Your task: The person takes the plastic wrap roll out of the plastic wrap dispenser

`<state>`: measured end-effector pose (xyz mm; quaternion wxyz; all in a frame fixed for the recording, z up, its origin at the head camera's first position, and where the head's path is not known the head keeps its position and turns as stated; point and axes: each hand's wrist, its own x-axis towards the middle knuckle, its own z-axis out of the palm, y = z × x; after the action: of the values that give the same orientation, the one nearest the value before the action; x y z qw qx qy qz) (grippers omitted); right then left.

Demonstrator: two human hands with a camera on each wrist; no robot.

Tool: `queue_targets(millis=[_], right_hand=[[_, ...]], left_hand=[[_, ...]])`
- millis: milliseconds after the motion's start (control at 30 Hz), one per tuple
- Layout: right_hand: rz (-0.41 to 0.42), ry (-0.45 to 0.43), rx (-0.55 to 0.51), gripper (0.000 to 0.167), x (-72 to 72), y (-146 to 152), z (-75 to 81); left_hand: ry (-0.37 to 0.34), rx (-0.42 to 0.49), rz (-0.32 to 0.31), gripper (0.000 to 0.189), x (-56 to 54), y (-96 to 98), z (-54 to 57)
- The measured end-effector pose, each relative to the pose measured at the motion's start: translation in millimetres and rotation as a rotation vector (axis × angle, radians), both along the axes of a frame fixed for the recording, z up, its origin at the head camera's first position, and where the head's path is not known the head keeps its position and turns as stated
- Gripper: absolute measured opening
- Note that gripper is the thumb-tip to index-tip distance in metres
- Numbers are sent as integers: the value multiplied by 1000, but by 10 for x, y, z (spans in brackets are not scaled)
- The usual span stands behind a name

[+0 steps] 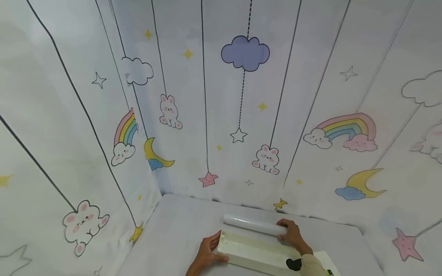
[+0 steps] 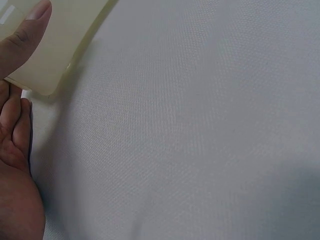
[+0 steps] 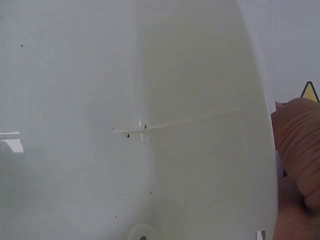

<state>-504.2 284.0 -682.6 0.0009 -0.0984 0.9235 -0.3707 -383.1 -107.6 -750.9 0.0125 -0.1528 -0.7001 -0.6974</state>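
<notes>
A long cream plastic tray (image 1: 255, 245) with raised walls lies across the table in the head view. My left hand (image 1: 207, 251) grips its left end, thumb at the near wall and fingers at the far corner. In the left wrist view the thumb (image 2: 30, 35) lies on the tray's wall (image 2: 70, 35). Behind the tray is a glossy white tube (image 1: 252, 223), and my right hand (image 1: 291, 234) holds its right end. The right wrist view is mostly filled by the tray's speckled inside (image 3: 200, 165), with part of my right hand (image 3: 300, 145) beyond its edge.
A white table (image 1: 172, 226) runs back to walls covered in drawn bunnies, clouds and stars. A pale flat piece (image 1: 326, 260) partly shows beside my right sleeve (image 1: 310, 264). A black object (image 1: 294, 264) at that wrist covers part of the tray.
</notes>
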Motion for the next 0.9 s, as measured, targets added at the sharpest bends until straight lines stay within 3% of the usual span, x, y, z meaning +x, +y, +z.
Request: queue_targets(millis=[300, 467, 567, 667, 800, 900], right_hand=[[14, 137, 34, 49, 183, 388, -38], [-13, 110, 104, 67, 267, 456, -24], [-24, 139, 134, 76, 345, 406, 48], [-26, 232, 130, 76, 292, 291, 156], [-28, 296, 102, 72, 235, 168, 333], [-34, 285, 84, 69, 197, 125, 464]], left_hand=[[49, -8, -79, 106, -72, 237, 77], [67, -31, -118, 106, -101, 266, 102], [22, -21, -137, 109, -60, 250, 95], [-9, 7, -123, 111, -46, 190, 110], [47, 13, -109, 109, -60, 104, 136], [72, -15, -129, 112, -88, 47, 157]])
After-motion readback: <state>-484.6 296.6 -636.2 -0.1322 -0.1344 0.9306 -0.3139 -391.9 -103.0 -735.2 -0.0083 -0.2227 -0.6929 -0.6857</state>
